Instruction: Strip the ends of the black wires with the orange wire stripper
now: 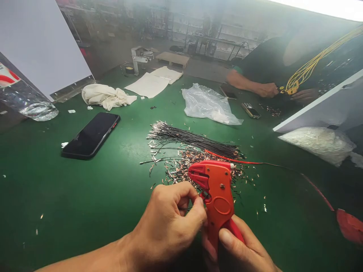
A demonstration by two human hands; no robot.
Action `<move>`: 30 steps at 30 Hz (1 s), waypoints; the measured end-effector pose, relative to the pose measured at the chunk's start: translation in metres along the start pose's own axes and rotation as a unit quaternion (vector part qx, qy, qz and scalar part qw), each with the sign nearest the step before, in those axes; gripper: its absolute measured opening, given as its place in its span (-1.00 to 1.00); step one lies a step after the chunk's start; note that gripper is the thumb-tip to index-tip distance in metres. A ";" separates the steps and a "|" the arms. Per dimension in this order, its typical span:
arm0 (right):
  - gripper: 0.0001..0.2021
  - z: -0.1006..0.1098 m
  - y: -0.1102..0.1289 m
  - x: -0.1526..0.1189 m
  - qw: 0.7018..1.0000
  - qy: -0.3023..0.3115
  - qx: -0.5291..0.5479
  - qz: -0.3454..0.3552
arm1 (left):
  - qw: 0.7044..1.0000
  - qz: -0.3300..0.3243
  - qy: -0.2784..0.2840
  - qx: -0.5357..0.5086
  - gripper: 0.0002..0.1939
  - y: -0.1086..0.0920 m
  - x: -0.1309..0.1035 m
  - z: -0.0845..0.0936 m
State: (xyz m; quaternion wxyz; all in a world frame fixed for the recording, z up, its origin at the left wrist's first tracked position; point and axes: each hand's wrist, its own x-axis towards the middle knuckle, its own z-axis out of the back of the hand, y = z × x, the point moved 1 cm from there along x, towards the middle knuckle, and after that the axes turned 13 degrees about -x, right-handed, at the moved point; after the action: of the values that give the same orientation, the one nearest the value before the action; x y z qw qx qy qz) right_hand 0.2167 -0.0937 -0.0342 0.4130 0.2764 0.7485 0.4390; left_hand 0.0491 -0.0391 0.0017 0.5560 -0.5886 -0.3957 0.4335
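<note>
My right hand [241,241] is wrapped around the handles of a red and orange wire stripper [222,196], held upright with its jaws facing left. Beside the tool, my left hand [172,219] is closed in a pinch on a thin black wire [185,209], most of it hidden by the fingers. Those fingertips are at the small red part below the jaws. Just beyond the tool lies a bundle of black wires [193,136] with bare, shiny ends at the left. Cut wire scraps [181,162] are heaped between the bundle and the stripper.
A black phone [92,135] lies at left, near a crumpled white cloth [106,96] and a plastic bottle [36,107]. A clear plastic bag [208,104] sits past the wires. Across the table, another person's hands [268,90] work with yellow wires [309,71]. White panels flank both sides.
</note>
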 end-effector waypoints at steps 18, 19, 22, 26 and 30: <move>-0.48 0.000 -0.006 -0.001 0.997 -0.050 0.027 -0.054 | 0.986 -0.132 0.043 0.089 -0.85 0.008 -0.007 0.002; -0.47 0.000 -0.006 -0.002 0.996 -0.056 0.022 -0.059 | 0.979 -0.170 0.041 0.109 -0.86 0.010 -0.007 0.002; -0.44 0.001 -0.005 -0.003 0.995 -0.070 0.010 -0.069 | 0.950 -0.262 0.026 0.167 -0.87 0.016 -0.007 0.003; -0.46 0.003 -0.006 -0.003 0.994 -0.082 -0.005 -0.071 | 0.921 -0.312 0.016 0.231 -0.86 0.025 -0.004 0.005; -0.52 0.006 -0.003 0.000 0.995 -0.088 0.027 -0.045 | 0.900 -0.347 0.015 0.262 -0.85 0.030 -0.001 0.007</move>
State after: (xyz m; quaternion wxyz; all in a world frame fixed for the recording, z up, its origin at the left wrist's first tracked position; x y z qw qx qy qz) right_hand 0.2217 -0.0929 -0.0387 0.4891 0.2911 0.7326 0.3732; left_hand 0.0419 -0.0396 -0.0280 0.8113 -0.2530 -0.4387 0.2921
